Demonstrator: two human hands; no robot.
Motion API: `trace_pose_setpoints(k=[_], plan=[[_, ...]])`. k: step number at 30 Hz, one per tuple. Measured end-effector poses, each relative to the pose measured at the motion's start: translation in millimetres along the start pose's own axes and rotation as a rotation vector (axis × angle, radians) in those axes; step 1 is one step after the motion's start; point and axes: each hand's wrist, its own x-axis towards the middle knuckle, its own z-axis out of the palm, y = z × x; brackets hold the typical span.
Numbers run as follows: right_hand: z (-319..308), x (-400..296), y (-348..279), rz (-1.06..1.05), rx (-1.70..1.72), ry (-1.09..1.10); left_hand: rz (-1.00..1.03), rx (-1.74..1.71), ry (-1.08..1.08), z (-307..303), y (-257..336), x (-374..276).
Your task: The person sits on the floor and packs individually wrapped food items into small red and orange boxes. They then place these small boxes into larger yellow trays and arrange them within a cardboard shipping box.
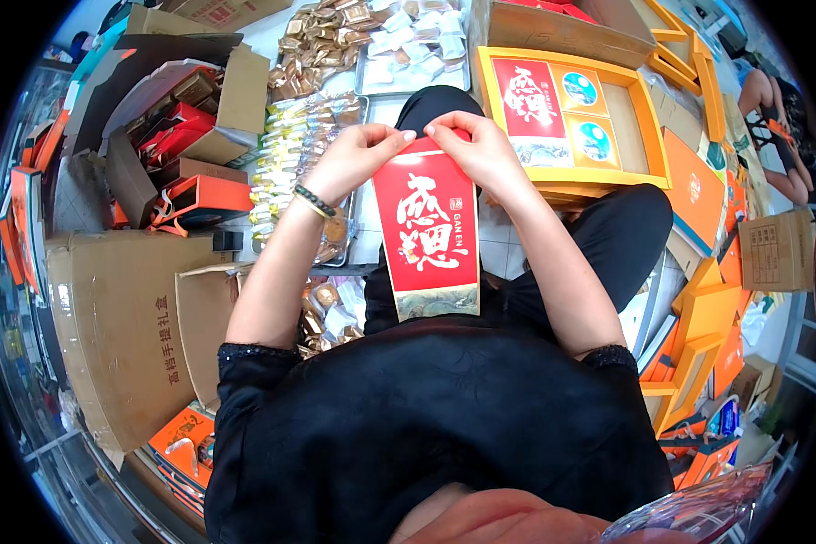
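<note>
Both hands pinch the far edge of a red printed box [430,231] with white lettering and a landscape strip at its near end. My left hand [367,153] grips its left corner between thumb and fingers. At the right corner, my right hand [479,146] holds it the same way. The box is over my lap, its lettered face up; its underside is hidden. To the right lies a yellow-orange tray box [655,160] holding a similar red box [530,102] and two small orange boxes with round blue pictures [580,89]. Bare beige base shows in its right compartment.
Left of me, metal trays [364,112] hold rows of wrapped pastries [282,170]. Gold-wrapped pieces [319,44] and white packets [421,41] lie farther off. Cardboard cartons [122,326] stand left. Orange gift boxes [697,194] and yellow frames [704,326] crowd the right. Another person [778,129] sits far right.
</note>
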Motion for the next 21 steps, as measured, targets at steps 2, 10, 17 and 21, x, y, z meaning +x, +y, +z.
trace_pose_setpoints(k=[2, 10, 17, 21], plan=[[4.6, -5.0, -2.4, -0.059, 0.024, 0.033, 0.046, -0.023, 0.038, 1.6, -0.3, -1.1], [8.0, -3.3, 10.4, -0.343, -0.093, 0.108, 0.153, 0.041, 0.164, 7.6, -9.9, -1.1], [8.2, -3.6, 9.1, -0.306, -0.103, 0.115, -0.062, -0.235, -0.067, -0.8, -1.3, -3.1], [12.0, -3.8, 7.0, -0.386, -0.117, 0.190, -0.086, -0.436, -0.043, -5.6, -10.5, 3.5]])
